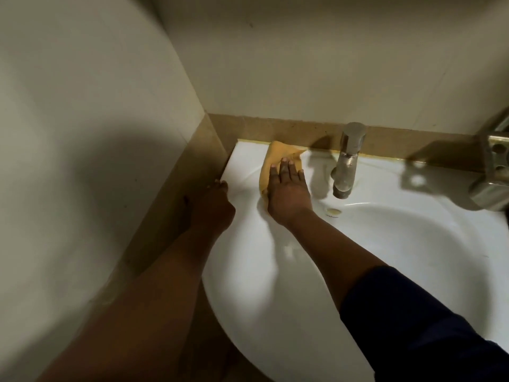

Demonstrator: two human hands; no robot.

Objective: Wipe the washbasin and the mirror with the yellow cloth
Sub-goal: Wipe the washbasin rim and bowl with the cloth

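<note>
The white washbasin [275, 285] fills the lower middle of the view, set into a wall corner. My right hand [287, 193] lies flat, fingers spread, pressing the yellow cloth [275, 158] onto the basin's back left ledge, just left of the tap. The cloth reaches the back edge by the wall. My left hand [213, 205] rests on the basin's left rim beside the side wall, fingers curled over the edge and holding nothing else. No mirror is in view.
A steel tap [348, 161] stands at the back middle of the ledge, spout over the bowl. A metal holder [493, 175] sits at the far right. Cream walls with a brown tile band enclose the basin at left and behind.
</note>
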